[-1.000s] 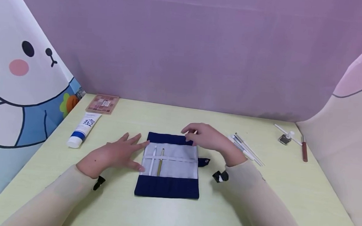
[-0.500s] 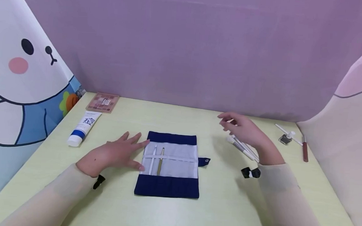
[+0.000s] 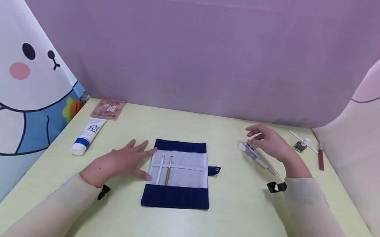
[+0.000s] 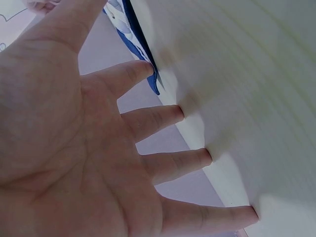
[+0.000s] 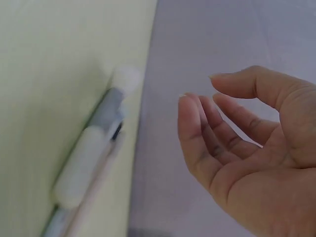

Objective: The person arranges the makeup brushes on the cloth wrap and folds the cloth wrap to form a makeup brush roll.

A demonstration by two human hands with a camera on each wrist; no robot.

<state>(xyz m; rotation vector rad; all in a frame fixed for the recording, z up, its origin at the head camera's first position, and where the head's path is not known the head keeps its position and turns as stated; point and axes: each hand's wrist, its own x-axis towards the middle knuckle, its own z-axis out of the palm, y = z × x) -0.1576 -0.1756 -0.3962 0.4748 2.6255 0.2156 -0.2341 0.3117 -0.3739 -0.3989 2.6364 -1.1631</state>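
Observation:
A navy and grey roll-up brush case [image 3: 174,197] lies unrolled on the table. A thin white brush-like stick [image 3: 160,169] and a gold-handled one [image 3: 168,170] are tucked under its strap. With fingers spread, my left hand [image 3: 123,161] rests at the case's left edge; the left wrist view shows its fingertips on the table and one at the navy cloth. On the right, several makeup brushes [image 3: 255,156] lie bunched together. Just above them hovers my right hand [image 3: 272,142], its fingers bent loosely, thumb apart from fingertips, holding nothing in the right wrist view.
A white and blue cream tube [image 3: 87,136] and a pink palette [image 3: 108,109] lie at the left. Toward the right edge are a small bottle [image 3: 300,145], a white stick [image 3: 293,134] and a brown-handled tool [image 3: 320,159]. A purple curtain [image 3: 193,54] backs the table.
My right hand has moved right from the case's top edge to above the bunched brushes, lowering toward them over the last half second. The left hand stays put.

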